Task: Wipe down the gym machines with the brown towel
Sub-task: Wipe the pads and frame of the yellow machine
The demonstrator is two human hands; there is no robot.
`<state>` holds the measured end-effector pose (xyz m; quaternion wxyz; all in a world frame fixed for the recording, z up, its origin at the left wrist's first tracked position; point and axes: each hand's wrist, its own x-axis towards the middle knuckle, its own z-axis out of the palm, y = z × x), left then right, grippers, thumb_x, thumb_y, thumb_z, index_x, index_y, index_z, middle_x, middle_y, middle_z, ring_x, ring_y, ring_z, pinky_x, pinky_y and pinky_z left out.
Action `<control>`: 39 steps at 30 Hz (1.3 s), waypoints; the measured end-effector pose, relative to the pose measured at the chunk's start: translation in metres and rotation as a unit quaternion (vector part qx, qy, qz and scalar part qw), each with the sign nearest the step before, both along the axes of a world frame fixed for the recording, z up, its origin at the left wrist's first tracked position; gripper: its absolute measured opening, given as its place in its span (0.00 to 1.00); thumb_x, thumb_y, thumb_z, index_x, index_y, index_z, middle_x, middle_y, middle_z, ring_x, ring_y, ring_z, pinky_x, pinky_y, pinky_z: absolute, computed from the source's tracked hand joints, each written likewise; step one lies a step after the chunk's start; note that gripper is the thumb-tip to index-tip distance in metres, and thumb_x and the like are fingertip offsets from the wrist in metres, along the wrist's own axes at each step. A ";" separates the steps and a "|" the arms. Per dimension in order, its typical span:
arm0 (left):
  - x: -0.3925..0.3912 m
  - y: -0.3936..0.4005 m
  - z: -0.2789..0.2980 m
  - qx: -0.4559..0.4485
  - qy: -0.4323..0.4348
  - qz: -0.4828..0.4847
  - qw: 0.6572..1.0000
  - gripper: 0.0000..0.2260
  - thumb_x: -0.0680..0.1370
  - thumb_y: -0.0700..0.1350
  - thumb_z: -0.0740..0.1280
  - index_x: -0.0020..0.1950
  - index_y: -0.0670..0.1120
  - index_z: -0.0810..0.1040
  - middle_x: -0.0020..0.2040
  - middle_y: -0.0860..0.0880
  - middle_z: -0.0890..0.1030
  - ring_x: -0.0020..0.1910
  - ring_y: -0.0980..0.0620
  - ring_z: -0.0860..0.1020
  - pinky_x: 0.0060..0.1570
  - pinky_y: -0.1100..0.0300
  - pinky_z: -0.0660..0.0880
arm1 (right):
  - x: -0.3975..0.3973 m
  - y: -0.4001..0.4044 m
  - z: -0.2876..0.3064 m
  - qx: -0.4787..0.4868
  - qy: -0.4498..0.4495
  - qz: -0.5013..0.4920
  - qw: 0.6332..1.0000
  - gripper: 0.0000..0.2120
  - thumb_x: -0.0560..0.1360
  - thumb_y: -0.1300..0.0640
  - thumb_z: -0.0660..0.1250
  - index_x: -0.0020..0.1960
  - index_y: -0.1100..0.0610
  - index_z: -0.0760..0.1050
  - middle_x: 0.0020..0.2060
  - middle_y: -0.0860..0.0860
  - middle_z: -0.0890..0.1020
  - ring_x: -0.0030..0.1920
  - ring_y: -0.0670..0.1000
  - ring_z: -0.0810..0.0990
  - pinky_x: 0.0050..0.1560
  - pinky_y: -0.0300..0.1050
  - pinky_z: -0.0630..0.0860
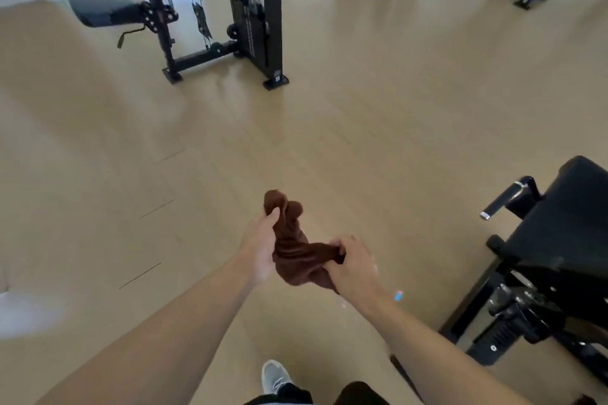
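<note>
- Far left and well up the floor (378, 128), the cable machine (251, 10) stands with its padded seat (105, 11) beside it; nothing is touching it at this moment.
- Left hand (260, 248) is out in front at mid-floor, its grip curled round the upper end of the brown towel (292, 246), thumb tucked into the folds.
- The towel is bunched and twisted, hanging in the air between both hands, clear of the floor and of every machine.
- Right hand (353, 265) pinches the towel's lower end, its grip closed on the cloth.
- A grey shoe (274, 376) shows at the bottom edge, planted on the floor.
- At the right edge sits a black padded machine (559, 240) with a chrome-tipped handle (501, 202), near the right arm but not touched.
- My read: this is a between-machines moment, the cloth being regathered or refolded rather than wiped.
- Next move calls for a flat, clean face of towel in one hand, then a reach to a machine; the padded one on the right looks nearest.
</note>
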<state>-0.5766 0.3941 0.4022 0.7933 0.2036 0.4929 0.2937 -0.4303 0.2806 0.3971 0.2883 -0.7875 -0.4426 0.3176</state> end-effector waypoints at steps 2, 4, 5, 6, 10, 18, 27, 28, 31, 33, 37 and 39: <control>-0.012 0.029 0.008 0.055 0.068 -0.029 0.996 0.11 0.86 0.46 0.55 0.62 0.52 0.76 0.65 0.49 0.78 0.62 0.49 0.77 0.63 0.54 0.73 | 0.001 0.031 0.020 0.025 -0.002 0.058 0.998 0.17 0.72 0.63 0.73 0.41 0.43 0.70 0.44 0.48 0.74 0.43 0.42 0.73 0.44 0.30 0.66; -0.021 0.055 0.012 0.083 0.102 -0.074 0.989 0.14 0.85 0.40 0.55 0.69 0.52 0.70 0.66 0.51 0.75 0.62 0.55 0.75 0.61 0.59 0.70 | 0.000 0.067 0.038 0.047 -0.003 0.086 0.995 0.18 0.72 0.64 0.72 0.40 0.42 0.71 0.44 0.51 0.75 0.42 0.42 0.73 0.42 0.34 0.66; -0.025 0.069 0.010 0.102 0.143 -0.098 0.980 0.16 0.84 0.38 0.57 0.70 0.51 0.69 0.67 0.51 0.74 0.62 0.55 0.75 0.60 0.60 0.70 | 0.000 0.087 0.047 0.056 0.003 0.091 0.994 0.18 0.71 0.65 0.71 0.39 0.42 0.71 0.44 0.53 0.76 0.40 0.42 0.74 0.41 0.36 0.69; -0.027 0.081 0.011 0.130 0.193 -0.120 0.965 0.21 0.81 0.35 0.60 0.73 0.50 0.68 0.69 0.52 0.73 0.64 0.55 0.74 0.61 0.60 0.70 | 0.000 0.108 0.055 0.067 0.015 0.101 0.992 0.18 0.70 0.67 0.71 0.39 0.43 0.72 0.44 0.54 0.77 0.38 0.43 0.75 0.39 0.37 0.71; -0.030 0.135 0.015 0.209 0.245 -0.178 0.930 0.32 0.71 0.32 0.67 0.70 0.57 0.71 0.62 0.55 0.77 0.60 0.58 0.77 0.54 0.66 0.72 | 0.006 0.205 0.078 0.094 0.018 0.175 0.980 0.23 0.68 0.72 0.70 0.40 0.42 0.72 0.46 0.47 0.75 0.41 0.42 0.75 0.41 0.35 0.71; -0.026 0.260 0.017 0.202 0.232 -0.216 0.927 0.18 0.69 0.43 0.79 0.56 0.49 0.78 0.52 0.54 0.84 0.55 0.57 0.81 0.58 0.58 0.75 | 0.011 0.390 0.114 0.036 0.103 0.254 0.961 0.18 0.71 0.69 0.69 0.43 0.44 0.76 0.37 0.43 0.82 0.38 0.42 0.80 0.43 0.35 0.77; -0.004 0.395 0.034 0.118 0.096 -0.091 0.984 0.13 0.82 0.48 0.65 0.65 0.46 0.79 0.57 0.48 0.85 0.54 0.49 0.83 0.62 0.50 0.77 | 0.028 0.582 0.121 0.028 0.182 0.152 0.971 0.31 0.75 0.56 0.77 0.74 0.47 0.69 0.73 0.47 0.71 0.67 0.48 0.74 0.64 0.47 0.75; -0.007 0.413 0.035 0.115 0.080 -0.060 0.988 0.14 0.82 0.48 0.65 0.66 0.45 0.78 0.57 0.47 0.84 0.54 0.48 0.83 0.60 0.50 0.77 | 0.030 0.592 0.108 -0.012 0.167 0.129 0.977 0.28 0.76 0.49 0.76 0.72 0.50 0.71 0.72 0.49 0.74 0.65 0.49 0.76 0.66 0.50 0.76; -0.024 0.478 0.036 0.094 0.017 0.009 0.995 0.17 0.83 0.51 0.61 0.67 0.44 0.77 0.61 0.44 0.83 0.55 0.49 0.81 0.53 0.53 0.77 | 0.020 0.616 0.061 -0.198 0.176 0.144 0.954 0.26 0.77 0.32 0.64 0.59 0.53 0.80 0.60 0.52 0.84 0.58 0.54 0.82 0.66 0.55 0.76; -0.041 0.521 0.033 0.070 -0.010 0.032 0.997 0.20 0.84 0.53 0.59 0.69 0.41 0.74 0.61 0.42 0.82 0.56 0.48 0.81 0.48 0.55 0.78 | 0.003 0.631 0.039 -0.267 0.208 0.150 0.929 0.38 0.74 0.24 0.59 0.59 0.57 0.83 0.56 0.55 0.86 0.57 0.57 0.84 0.61 0.53 0.75; -0.080 0.602 0.022 0.061 -0.020 0.020 0.998 0.22 0.84 0.55 0.58 0.70 0.41 0.73 0.61 0.41 0.82 0.58 0.45 0.82 0.46 0.54 0.79 | -0.043 0.685 0.017 -0.237 0.314 0.125 0.911 0.36 0.71 0.22 0.62 0.55 0.54 0.81 0.38 0.54 0.84 0.40 0.52 0.81 0.59 0.45 0.72; -0.101 0.637 0.024 0.073 -0.011 0.019 0.997 0.20 0.84 0.53 0.57 0.71 0.43 0.72 0.62 0.41 0.82 0.55 0.46 0.82 0.43 0.54 0.80 | -0.064 0.715 0.017 -0.192 0.338 0.123 0.913 0.30 0.79 0.29 0.58 0.61 0.51 0.83 0.55 0.62 0.85 0.56 0.58 0.83 0.70 0.50 0.72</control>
